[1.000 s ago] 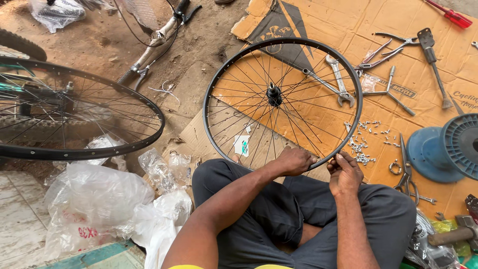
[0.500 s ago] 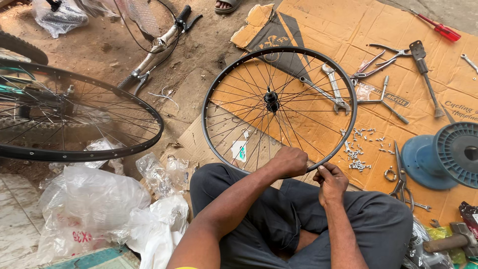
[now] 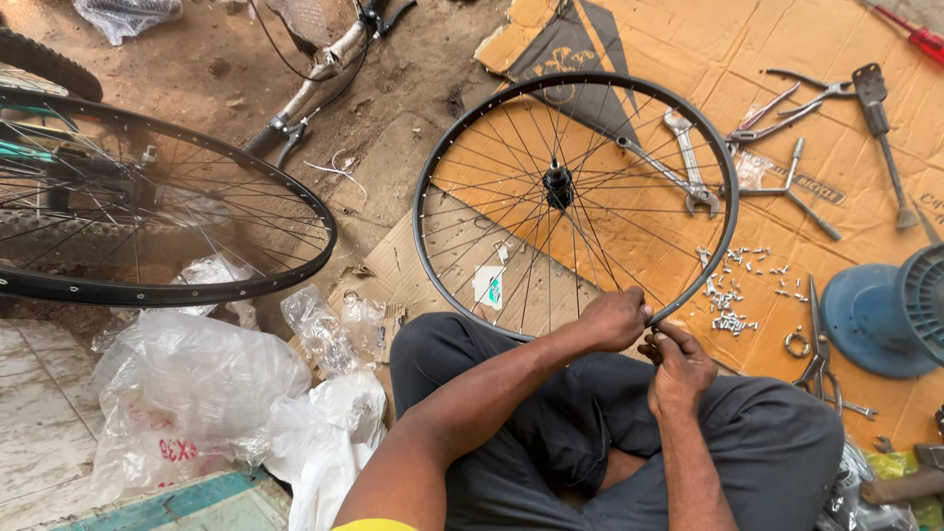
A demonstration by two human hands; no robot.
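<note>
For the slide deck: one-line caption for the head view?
Seated person's left hand and right hand grip a spoked wheel rim over tool-strewn cardboard.

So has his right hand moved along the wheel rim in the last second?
Cannot tell for sure. The right hand sits at the near rim of the spoked wheel, beside the pile of spoke nipples, as before. The head camera shifted, so any slide is too small to judge.

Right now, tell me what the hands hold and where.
The left hand grips the bicycle wheel at its near rim. The right hand pinches something at that rim; too small to tell.
</note>
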